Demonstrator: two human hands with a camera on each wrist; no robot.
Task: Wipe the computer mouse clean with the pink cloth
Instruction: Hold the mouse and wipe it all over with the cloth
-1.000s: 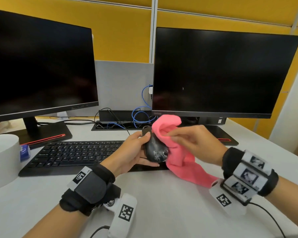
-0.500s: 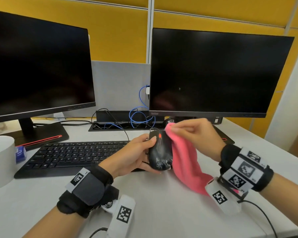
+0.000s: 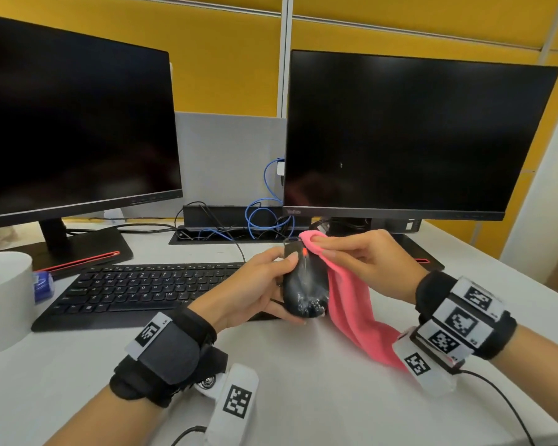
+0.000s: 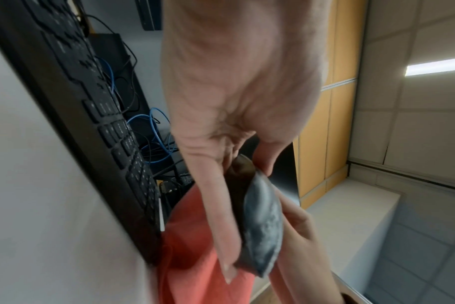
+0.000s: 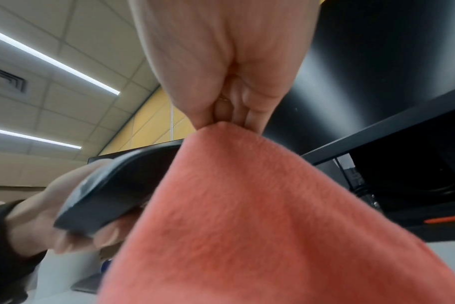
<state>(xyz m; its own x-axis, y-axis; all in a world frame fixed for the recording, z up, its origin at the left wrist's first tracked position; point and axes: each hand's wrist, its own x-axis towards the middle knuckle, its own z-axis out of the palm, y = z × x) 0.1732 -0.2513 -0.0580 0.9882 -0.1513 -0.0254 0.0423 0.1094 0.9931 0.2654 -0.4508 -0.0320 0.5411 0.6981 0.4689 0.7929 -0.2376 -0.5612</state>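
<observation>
Two hands at work over the worktop (image 3: 303,397), noted left to right.

Left edge, 9 o'clock: white tub (image 3: 1,300), a dark screen (image 3: 71,130) behind it, then the black keyboard (image 3: 136,291).

Centre: left hand (image 3: 252,291) has its grip wrapped round the mouse (image 3: 305,288), thumb along the near left side, fingers underneath. Mouse is lifted off the worktop, nose pointing to 12 o'clock, orange wheel showing. Left wrist view confirms fingers and thumb clamped on both flanks.

At 3 o'clock of the mouse: right hand (image 3: 364,262), grip pinching the top fold of the pink cloth (image 3: 351,304) between thumb and fingertips. The pinched fold touches the mouse's nose near the wheel; the rest hangs down along the right flank, its tail reaching the worktop near the right wrist.

Far right, 1 o'clock: second dark screen (image 3: 416,133).

Progress, by judgement: wiping under way, not finished. Whitish specks show on the mouse's rear hump at 6 o'clock. Nose being covered now; rear, left flank and underside seemingly left to do.
</observation>
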